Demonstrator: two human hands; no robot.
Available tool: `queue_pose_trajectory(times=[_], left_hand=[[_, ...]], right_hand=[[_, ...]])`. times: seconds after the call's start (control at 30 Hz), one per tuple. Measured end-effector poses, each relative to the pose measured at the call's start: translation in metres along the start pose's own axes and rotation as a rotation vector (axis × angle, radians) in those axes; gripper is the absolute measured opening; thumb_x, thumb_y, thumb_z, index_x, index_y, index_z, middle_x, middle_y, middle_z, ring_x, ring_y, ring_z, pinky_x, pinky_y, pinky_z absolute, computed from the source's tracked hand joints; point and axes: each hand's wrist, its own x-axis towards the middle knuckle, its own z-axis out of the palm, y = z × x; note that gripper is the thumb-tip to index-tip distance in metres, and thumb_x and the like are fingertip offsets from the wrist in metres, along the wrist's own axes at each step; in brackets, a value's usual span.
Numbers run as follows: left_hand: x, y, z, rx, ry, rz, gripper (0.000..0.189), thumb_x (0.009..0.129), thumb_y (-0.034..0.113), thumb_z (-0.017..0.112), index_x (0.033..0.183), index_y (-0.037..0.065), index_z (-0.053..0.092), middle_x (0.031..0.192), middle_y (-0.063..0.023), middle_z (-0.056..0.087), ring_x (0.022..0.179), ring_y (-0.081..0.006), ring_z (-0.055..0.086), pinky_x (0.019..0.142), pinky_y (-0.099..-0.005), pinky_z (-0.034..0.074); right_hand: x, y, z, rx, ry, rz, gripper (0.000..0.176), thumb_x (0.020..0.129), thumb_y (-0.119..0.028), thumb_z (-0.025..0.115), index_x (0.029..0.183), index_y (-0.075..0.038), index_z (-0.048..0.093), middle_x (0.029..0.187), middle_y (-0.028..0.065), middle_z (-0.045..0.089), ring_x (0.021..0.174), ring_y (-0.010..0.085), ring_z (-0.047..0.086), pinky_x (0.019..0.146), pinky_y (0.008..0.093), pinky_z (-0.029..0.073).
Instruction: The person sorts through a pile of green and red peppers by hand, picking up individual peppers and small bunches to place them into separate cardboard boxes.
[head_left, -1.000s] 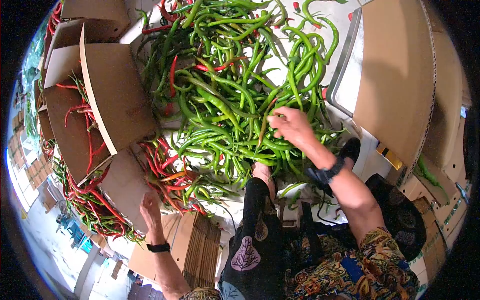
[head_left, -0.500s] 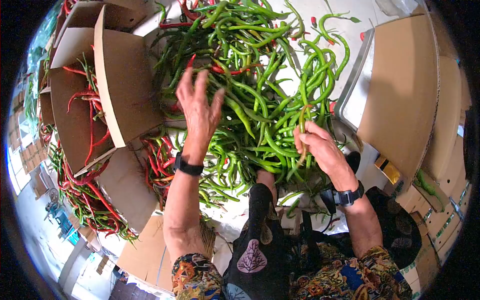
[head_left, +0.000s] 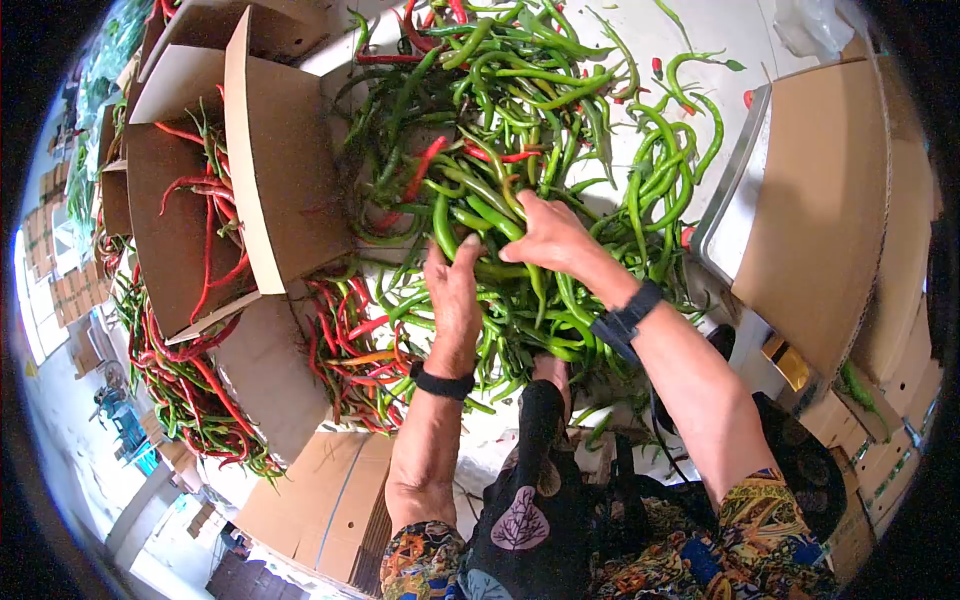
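A heap of long green chili peppers lies spread in front of me. My left hand is at its near left part, thumb and fingers closed around a curved green chili pepper. To its right, my right hand reaches in from the right, thumb and fingers closed on another green chili pepper. The fingers partly hide what each hand grips. Just beyond my left hand, a red chili pepper shows slightly blurred, and another red chili pepper lies across the green ones.
On the left stands an open cardboard box holding red chili peppers. A pile of mostly red chili peppers lies near my left forearm. Folded cardboard is at lower left. Another cardboard box and a metal-edged tray stand at right.
My left hand has moved right and toward me, closing on a green chili pepper. My right hand has moved left into the heap; the thin yellowish chili pepper it held no longer shows there.
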Motion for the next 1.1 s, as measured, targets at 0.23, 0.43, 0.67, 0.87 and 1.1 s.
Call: queue_pose_trajectory(times=[0.23,0.43,0.67,0.87,1.1], left_hand=[[-0.097,0.033,0.012,-0.274,-0.181,-0.194,0.025,0.087,0.010,0.059,0.111,0.001,0.055,0.101,-0.0050,0.062,0.093,-0.0145,0.058,0.088,-0.0303,0.045],[-0.118,-0.044,-0.034,0.226,-0.340,-0.473,0.038,0.087,0.011,0.060,0.121,-0.003,0.051,0.111,-0.0106,0.062,0.104,-0.0201,0.057,0.094,-0.0311,0.044],[-0.110,-0.045,-0.050,0.280,-0.139,0.035,0.027,0.089,0.008,0.059,0.115,0.000,0.056,0.104,-0.0085,0.061,0.096,-0.0166,0.058,0.086,-0.0288,0.047],[-0.086,-0.015,0.000,0.417,-0.263,0.105,0.018,0.091,0.011,0.059,0.104,-0.001,0.062,0.092,-0.0041,0.064,0.086,-0.0113,0.059,0.079,-0.0236,0.046],[-0.075,-0.044,-0.002,0.515,-0.134,0.348,0.023,0.086,0.008,0.062,0.108,-0.001,0.060,0.090,-0.0127,0.063,0.075,-0.0194,0.061,0.071,-0.0300,0.049]], right_hand=[[-0.100,-0.010,-0.064,0.250,-0.121,-0.011,0.054,0.065,-0.028,0.076,0.107,0.001,0.057,0.092,0.0184,0.067,0.084,0.0280,0.067,0.078,0.0380,0.051],[-0.133,0.075,-0.036,0.424,-0.085,0.088,0.053,0.080,-0.028,0.072,0.122,-0.001,0.055,0.104,0.0100,0.067,0.098,0.0165,0.059,0.088,0.0308,0.047],[-0.143,0.090,-0.041,0.498,0.039,0.242,0.028,0.088,-0.024,0.063,0.103,-0.001,0.063,0.084,0.0019,0.062,0.076,0.0153,0.056,0.069,0.0302,0.045],[-0.140,0.071,-0.050,0.022,0.422,0.057,0.021,0.082,-0.017,0.065,0.095,-0.001,0.063,0.090,0.0218,0.064,0.081,0.0374,0.063,0.074,0.0418,0.048],[-0.081,0.055,-0.030,-0.197,0.405,-0.054,0.027,0.077,-0.022,0.070,0.093,-0.001,0.063,0.082,0.0173,0.063,0.077,0.0313,0.062,0.072,0.0397,0.048]])
